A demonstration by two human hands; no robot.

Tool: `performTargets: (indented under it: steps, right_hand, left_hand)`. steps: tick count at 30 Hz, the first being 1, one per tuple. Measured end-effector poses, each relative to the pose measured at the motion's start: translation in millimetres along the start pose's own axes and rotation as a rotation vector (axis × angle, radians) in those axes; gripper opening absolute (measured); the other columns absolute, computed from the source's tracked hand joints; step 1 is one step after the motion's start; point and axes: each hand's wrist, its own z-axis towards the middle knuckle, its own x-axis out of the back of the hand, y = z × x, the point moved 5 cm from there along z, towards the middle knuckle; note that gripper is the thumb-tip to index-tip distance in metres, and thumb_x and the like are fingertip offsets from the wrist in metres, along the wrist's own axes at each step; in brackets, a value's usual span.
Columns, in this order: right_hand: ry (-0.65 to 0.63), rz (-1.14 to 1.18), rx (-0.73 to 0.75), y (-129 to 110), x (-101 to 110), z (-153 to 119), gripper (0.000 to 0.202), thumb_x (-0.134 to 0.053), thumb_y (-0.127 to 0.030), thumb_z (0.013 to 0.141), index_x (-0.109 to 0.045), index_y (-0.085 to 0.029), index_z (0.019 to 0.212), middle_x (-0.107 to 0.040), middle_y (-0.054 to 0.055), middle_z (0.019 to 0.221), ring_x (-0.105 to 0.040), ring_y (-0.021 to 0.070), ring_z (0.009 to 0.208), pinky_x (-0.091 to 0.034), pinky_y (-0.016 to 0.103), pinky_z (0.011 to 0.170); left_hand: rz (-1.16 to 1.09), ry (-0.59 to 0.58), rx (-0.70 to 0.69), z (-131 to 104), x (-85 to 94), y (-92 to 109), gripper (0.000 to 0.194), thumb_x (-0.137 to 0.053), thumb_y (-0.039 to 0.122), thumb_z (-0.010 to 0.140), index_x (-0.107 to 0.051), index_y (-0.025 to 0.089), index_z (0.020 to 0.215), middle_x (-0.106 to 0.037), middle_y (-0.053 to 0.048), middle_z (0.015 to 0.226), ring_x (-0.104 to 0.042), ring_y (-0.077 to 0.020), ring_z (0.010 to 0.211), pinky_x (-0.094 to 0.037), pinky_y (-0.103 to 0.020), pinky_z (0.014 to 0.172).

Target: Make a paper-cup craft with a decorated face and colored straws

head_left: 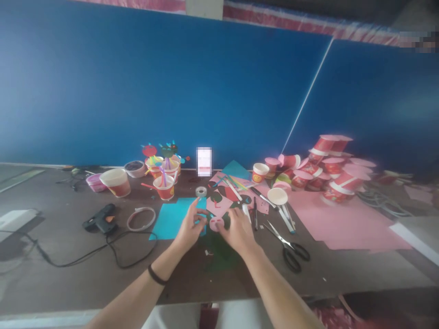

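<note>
A small pink paper disc (215,222) with darker red marks is pinched at its right edge by my right hand (239,230). A bit of blue shows at the disc's top. My left hand (190,225) is just left of the disc, its fingers apart and apparently empty. Under that hand lies a bright blue paper sheet (166,221), with a roll of clear tape (200,191) just beyond. Dark green paper (221,253) lies below the disc. Behind my right hand are pink paper scraps (219,206) with cut-outs.
Black-handled scissors (288,246) lie open at the right, near several markers (286,218). A glue gun (102,220) and its cord are at the left. Paper cups with straw figures (164,187) stand at the back. Red cups (339,187) are piled beside a pink sheet (329,228).
</note>
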Motion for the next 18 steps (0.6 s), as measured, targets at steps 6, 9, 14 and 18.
performTargets:
  steps: [6, 9, 14, 18]
  right_hand:
    - [-0.099, -0.059, -0.074, -14, -18, -4, 0.051, -0.063, -0.044, 0.073, -0.051, -0.014, 0.112, -0.057, 0.012, 0.090, -0.056, 0.0286, 0.085, -0.043, 0.038, 0.074]
    - [-0.115, -0.017, -0.091, -14, -19, -4, 0.050, -0.063, -0.041, 0.074, -0.048, -0.015, 0.115, -0.058, 0.011, 0.090, -0.057, 0.0280, 0.086, -0.044, 0.037, 0.075]
    - [-0.103, 0.107, -0.099, -11, -21, -4, 0.059, -0.067, -0.032, 0.071, -0.043, -0.017, 0.122, -0.057, 0.010, 0.096, -0.059, 0.0262, 0.086, -0.046, 0.036, 0.075]
    - [-0.076, 0.206, -0.089, -8, -24, -5, 0.061, -0.066, -0.023, 0.071, -0.039, -0.018, 0.126, -0.055, 0.010, 0.102, -0.060, 0.0250, 0.088, -0.047, 0.037, 0.077]
  left_hand:
    - [0.215, 0.044, -0.047, -2, -1.1, -8, 0.070, -0.052, 0.020, 0.080, -0.019, 0.028, 0.141, -0.054, -0.008, 0.112, -0.063, -0.0147, 0.075, -0.049, -0.028, 0.064]
    - [0.193, 0.048, -0.023, -2, -1.8, -15, 0.072, -0.052, 0.019, 0.079, -0.017, 0.026, 0.142, -0.052, -0.012, 0.119, -0.066, -0.0178, 0.079, -0.051, -0.032, 0.069]
    - [0.010, 0.040, 0.094, 0, -3.2, -18, 0.077, -0.055, 0.019, 0.076, -0.014, 0.025, 0.141, -0.044, -0.015, 0.126, -0.067, -0.0194, 0.084, -0.053, -0.032, 0.068]
    - [-0.135, 0.074, 0.177, 2, -3.4, -15, 0.082, -0.064, 0.020, 0.070, -0.018, 0.026, 0.138, -0.045, -0.013, 0.122, -0.065, -0.0184, 0.084, -0.052, -0.029, 0.064]
